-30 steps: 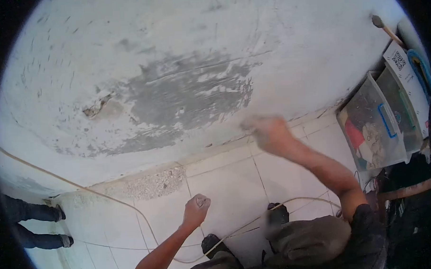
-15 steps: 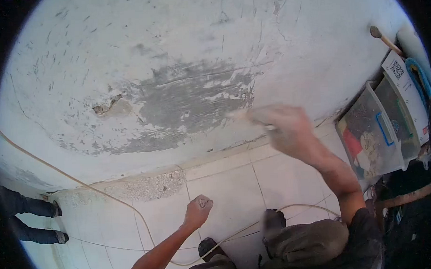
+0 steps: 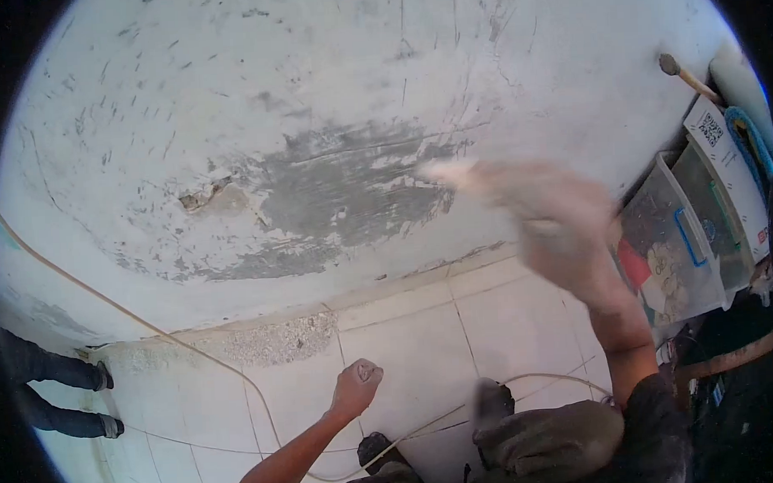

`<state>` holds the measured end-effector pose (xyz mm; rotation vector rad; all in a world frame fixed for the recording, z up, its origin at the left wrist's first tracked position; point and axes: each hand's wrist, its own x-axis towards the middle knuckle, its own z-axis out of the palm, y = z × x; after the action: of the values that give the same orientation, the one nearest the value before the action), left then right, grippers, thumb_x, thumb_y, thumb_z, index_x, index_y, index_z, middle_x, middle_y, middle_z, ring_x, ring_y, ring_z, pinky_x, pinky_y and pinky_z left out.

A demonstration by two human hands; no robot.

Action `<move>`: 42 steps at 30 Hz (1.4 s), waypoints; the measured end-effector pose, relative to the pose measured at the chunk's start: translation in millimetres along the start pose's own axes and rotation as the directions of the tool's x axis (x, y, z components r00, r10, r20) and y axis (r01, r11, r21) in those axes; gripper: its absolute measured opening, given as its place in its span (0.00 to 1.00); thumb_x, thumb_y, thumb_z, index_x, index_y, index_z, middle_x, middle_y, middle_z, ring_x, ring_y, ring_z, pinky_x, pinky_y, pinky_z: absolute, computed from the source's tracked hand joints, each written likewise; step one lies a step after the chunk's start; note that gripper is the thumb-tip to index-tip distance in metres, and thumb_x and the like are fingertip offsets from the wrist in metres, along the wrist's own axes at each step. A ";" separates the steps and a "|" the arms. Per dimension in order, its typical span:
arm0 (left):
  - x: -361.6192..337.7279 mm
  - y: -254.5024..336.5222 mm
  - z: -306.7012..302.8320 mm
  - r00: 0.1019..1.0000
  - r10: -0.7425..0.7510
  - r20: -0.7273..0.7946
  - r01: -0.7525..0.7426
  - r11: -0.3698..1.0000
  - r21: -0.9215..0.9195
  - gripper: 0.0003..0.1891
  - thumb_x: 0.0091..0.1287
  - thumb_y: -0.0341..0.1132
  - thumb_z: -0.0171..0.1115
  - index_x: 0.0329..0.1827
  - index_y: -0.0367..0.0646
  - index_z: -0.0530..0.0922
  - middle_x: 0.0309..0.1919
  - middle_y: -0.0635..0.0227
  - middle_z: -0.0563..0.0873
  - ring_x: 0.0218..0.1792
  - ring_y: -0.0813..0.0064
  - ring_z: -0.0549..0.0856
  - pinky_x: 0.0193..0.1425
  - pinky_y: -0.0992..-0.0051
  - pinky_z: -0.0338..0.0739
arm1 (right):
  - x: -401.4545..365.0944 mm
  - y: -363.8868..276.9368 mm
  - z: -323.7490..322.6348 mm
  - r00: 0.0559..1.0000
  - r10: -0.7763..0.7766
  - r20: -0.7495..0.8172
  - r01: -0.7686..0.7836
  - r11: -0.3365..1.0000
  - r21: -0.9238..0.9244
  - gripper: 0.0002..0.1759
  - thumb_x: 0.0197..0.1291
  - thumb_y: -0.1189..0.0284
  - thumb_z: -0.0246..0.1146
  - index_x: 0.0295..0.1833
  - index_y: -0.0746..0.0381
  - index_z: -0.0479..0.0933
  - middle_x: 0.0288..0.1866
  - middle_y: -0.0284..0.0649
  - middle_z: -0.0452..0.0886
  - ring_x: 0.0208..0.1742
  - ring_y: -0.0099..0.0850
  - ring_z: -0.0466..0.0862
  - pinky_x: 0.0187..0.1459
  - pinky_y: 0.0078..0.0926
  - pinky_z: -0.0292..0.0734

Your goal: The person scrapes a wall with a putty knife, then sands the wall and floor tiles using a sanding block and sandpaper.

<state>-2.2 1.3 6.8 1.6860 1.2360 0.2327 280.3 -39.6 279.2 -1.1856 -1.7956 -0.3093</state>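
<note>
My right hand (image 3: 560,218), smeared by motion, is up in front of the wall (image 3: 585,90). Its fingers look closed, and a pale, narrow shape (image 3: 445,172) juts left from them over the right side of a bare grey patch (image 3: 325,192). I cannot tell what this shape is. White flaking paint rings the patch, and a chipped hole (image 3: 206,195) lies to its left. Low over the floor tiles, my left hand (image 3: 356,389) is closed in a fist, with pale dust on the fingers and nothing sticking out of it.
Pale debris (image 3: 288,337) lies along the wall's foot. A thin hose (image 3: 134,320) runs down and loops across the tiles (image 3: 408,360) past my feet. Clear plastic boxes (image 3: 658,223) and a wooden-handled tool (image 3: 691,77) stand at right. Another person's legs (image 3: 54,364) are at far left.
My right hand has moved to the right, and the pale shape has shifted slightly up and right with it. The left hand stays closed in nearly the same place.
</note>
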 end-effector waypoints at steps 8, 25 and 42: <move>-4.6 -0.5 0.4 1.000 -0.008 0.023 0.008 1.000 0.007 0.14 0.60 0.43 0.61 0.34 0.38 0.78 0.23 0.57 0.81 0.25 0.68 0.81 0.33 0.68 0.75 | -41.1 55.9 38.3 0.984 -0.173 0.038 0.172 0.888 -0.426 0.22 0.40 0.88 0.58 0.44 0.62 0.79 0.42 0.45 0.83 0.41 0.37 0.84 0.39 0.28 0.81; -6.7 -5.5 3.8 0.999 0.027 0.027 -0.028 1.000 0.015 0.15 0.59 0.42 0.60 0.35 0.37 0.78 0.28 0.53 0.82 0.32 0.59 0.83 0.39 0.66 0.76 | -33.3 41.0 -4.3 0.997 0.004 -0.076 -0.014 0.991 -0.133 0.14 0.49 0.89 0.56 0.41 0.66 0.78 0.42 0.43 0.84 0.39 0.32 0.85 0.40 0.25 0.79; -2.5 6.0 5.6 1.000 0.020 0.024 -0.020 1.000 0.011 0.15 0.60 0.42 0.60 0.36 0.36 0.77 0.30 0.50 0.83 0.35 0.54 0.83 0.41 0.64 0.76 | 4.3 1.9 -26.0 0.934 -0.139 -0.328 0.058 0.968 -0.246 0.17 0.45 0.90 0.58 0.42 0.63 0.78 0.37 0.45 0.83 0.39 0.37 0.85 0.41 0.25 0.79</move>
<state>3.9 -3.9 9.7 1.7066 1.2058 0.2176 296.0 -52.6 296.1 -1.1199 -1.5421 -0.7576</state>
